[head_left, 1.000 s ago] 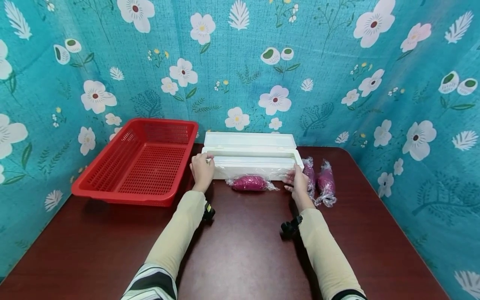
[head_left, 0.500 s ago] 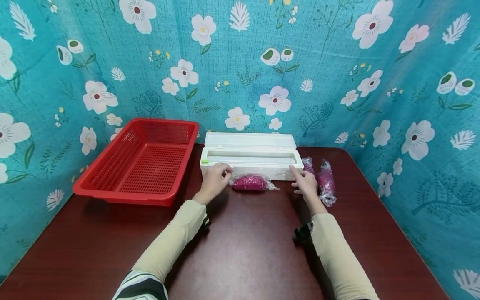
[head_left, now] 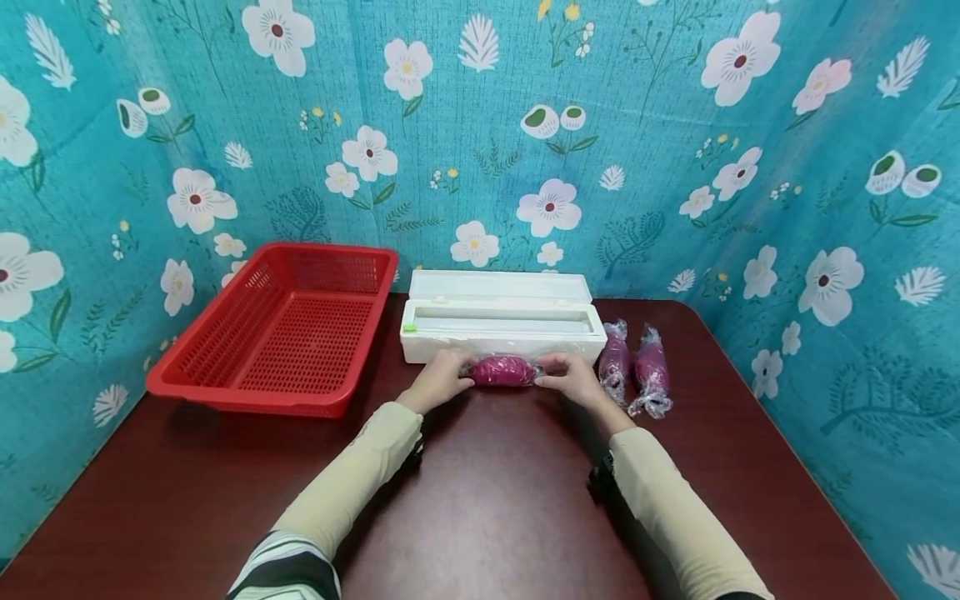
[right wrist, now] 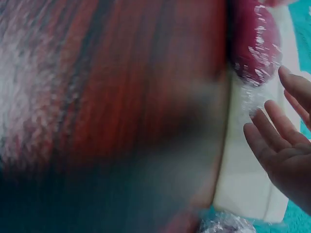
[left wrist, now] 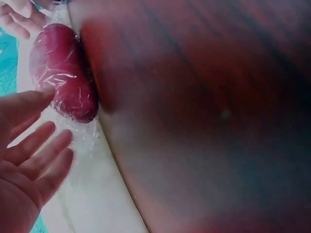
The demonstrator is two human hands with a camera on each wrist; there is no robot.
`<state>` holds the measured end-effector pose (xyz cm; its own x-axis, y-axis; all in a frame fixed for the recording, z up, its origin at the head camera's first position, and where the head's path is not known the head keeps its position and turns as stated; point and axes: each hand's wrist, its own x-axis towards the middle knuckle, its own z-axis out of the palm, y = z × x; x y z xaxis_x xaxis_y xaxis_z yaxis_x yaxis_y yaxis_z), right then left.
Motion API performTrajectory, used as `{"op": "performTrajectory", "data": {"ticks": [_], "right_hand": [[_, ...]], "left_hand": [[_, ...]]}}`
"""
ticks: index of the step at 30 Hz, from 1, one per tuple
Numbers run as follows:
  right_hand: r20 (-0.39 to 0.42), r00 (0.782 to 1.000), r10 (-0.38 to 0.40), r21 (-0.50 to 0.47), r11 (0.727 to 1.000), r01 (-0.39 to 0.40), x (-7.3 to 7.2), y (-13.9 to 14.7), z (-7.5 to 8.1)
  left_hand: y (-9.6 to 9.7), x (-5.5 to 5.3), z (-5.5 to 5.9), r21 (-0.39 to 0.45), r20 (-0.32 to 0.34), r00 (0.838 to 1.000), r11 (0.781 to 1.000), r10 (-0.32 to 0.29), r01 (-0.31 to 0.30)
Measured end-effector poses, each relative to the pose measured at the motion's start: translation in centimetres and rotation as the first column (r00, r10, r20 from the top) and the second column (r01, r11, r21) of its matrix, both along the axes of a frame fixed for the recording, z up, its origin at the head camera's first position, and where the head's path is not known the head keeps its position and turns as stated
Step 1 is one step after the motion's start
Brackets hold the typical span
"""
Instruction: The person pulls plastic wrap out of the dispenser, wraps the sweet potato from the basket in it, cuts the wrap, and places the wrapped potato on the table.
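A plump, magenta, sweet-potato-shaped item wrapped in cling film (head_left: pixel 502 371) lies crosswise against the front of a white cling film dispenser (head_left: pixel 502 343). At its left end is my left hand (head_left: pixel 442 377), and my right hand (head_left: pixel 573 382) is at its right end. The left wrist view has a left fingertip over the wrapped item (left wrist: pixel 63 73), the other fingers spread near its loose film end. In the right wrist view, my right fingers (right wrist: pixel 272 126) stand apart, slightly bent, beside the twisted film tail (right wrist: pixel 251 97). The dispenser's lid (head_left: pixel 498 286) is raised; a green slider (head_left: pixel 409 328) sits at its left.
Two more wrapped magenta items (head_left: pixel 614 362) lie right of the dispenser, close to my right hand. A red plastic basket (head_left: pixel 337 400) stands at the left on the dark red-brown table (head_left: pixel 480 500). A turquoise floral cloth (head_left: pixel 480 167) hangs behind.
Both hands have come from the dispenser's ends down and inward to the two ends of the wrapped item. The green slider, earlier hidden by my left hand, now shows.
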<state>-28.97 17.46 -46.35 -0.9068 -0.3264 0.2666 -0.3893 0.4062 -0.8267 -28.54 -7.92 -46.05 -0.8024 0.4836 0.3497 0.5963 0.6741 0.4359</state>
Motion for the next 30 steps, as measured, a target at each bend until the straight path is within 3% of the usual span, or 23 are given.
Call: {"op": "performTrajectory", "data": {"ticks": [3,7,14,19,25,30], "right_hand": [[0.006,0.999,0.043,0.020,0.999,-0.043,-0.6,-0.2,-1.0],[-0.046,0.996,0.079,0.058,0.995,-0.076,-0.6,-0.6,-1.4],[-0.104,0.994,0.037,0.182,0.983,-0.018,-0.4,-1.5,-1.2],[-0.126,0.991,0.036,0.212,0.977,-0.009,-0.3,-1.6,-1.0],[-0.087,0.991,0.106,0.194,0.977,-0.088,0.0,-1.3,-0.9],[-0.084,0.980,0.181,0.218,0.963,-0.159,0.0,-1.1,-1.0]], "left_hand": [[0.2,0.0,-0.2,-0.054,0.028,1.000,0.999,-0.006,0.008],[0.4,0.0,-0.4,-0.114,0.045,0.999,0.993,-0.012,0.017],[0.5,0.0,-0.4,-0.126,0.027,0.999,0.992,-0.018,0.021],[0.6,0.1,-0.3,-0.161,0.029,0.999,0.987,-0.023,0.027],[0.5,0.2,-0.5,-0.168,0.069,0.997,0.985,-0.033,0.044],[0.5,0.2,-0.5,-0.145,0.026,0.997,0.987,-0.072,0.075]]}}
